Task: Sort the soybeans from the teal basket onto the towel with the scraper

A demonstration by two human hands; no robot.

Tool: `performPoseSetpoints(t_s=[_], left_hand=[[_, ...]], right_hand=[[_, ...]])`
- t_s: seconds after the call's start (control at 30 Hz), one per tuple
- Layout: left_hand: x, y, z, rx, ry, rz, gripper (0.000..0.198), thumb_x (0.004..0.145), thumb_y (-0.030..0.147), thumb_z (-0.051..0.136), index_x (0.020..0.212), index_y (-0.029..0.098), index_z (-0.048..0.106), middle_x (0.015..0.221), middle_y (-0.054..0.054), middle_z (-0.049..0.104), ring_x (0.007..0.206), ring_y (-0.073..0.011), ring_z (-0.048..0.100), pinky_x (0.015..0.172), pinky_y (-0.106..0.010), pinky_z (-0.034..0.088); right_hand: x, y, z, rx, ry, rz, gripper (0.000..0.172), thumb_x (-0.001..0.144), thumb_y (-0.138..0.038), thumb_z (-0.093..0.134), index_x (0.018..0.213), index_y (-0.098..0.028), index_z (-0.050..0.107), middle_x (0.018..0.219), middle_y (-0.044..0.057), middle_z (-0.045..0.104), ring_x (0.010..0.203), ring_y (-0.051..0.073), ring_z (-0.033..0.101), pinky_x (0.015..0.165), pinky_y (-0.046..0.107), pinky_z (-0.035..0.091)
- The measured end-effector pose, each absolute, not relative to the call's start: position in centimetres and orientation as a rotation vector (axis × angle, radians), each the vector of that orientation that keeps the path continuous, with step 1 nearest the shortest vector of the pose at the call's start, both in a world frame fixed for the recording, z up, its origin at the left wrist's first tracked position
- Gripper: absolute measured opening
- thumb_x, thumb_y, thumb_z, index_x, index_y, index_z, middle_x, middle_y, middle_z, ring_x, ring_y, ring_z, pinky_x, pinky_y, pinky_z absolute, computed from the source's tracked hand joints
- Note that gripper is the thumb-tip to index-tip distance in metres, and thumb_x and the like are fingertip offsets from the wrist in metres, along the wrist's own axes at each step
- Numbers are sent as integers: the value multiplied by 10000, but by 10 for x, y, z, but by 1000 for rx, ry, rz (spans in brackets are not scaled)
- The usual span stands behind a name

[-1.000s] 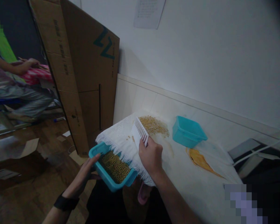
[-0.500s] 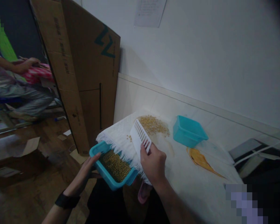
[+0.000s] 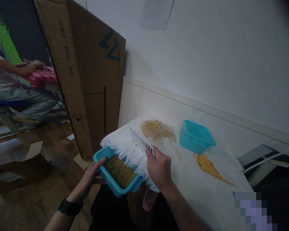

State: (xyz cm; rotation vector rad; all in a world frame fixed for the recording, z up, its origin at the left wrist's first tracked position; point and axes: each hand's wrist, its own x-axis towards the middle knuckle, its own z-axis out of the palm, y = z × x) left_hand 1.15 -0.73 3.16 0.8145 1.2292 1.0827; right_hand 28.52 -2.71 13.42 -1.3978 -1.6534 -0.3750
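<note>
In the head view, my left hand (image 3: 92,173) grasps the blue tub (image 3: 118,191) of beans (image 3: 120,171) beneath the cloth's (image 3: 124,141) fringe while my right hand (image 3: 160,165) clutches a white slotted scraper (image 3: 141,139) beside stray beans (image 3: 134,143), seemingly sweeping, which calls for a steady tub; the second tub (image 3: 196,136) and cardboard box (image 3: 93,64) seem out of my way.

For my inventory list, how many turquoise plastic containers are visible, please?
2. The held container is in the left hand, with beans inside; the standing container is on the white table. More may be hidden behind the cardboard box.
</note>
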Motion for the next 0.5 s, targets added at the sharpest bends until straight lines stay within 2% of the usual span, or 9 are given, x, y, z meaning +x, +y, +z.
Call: performPoseSetpoints(t_s=[0.13,0.33,0.5], left_hand=[[9,-8,30,806,1230,1097,789,845,731,827,1461,244,744,1686,-147,668,1501,-510,633,684,-475,742],[4,-5,27,848,1192,1025,865,880,773,787,1544,230,673,1769,-165,579,1483,-497,650,756,-487,748],[6,-7,33,835,1211,1046,851,864,774,803,1481,193,717,1596,-195,730,1346,-485,749,726,-481,741]], right_hand=[[287,-23,136,-1419,-1653,-340,286,1009,-170,604,1024,-149,889,726,112,838,594,242,799,573,264,506],[287,-25,140,-1401,-1649,-299,282,1015,-188,600,979,-154,878,699,104,819,572,236,781,568,264,498],[293,-37,142,-1390,-1619,-302,309,1031,-228,586,878,-160,846,624,88,782,497,228,745,519,265,477]])
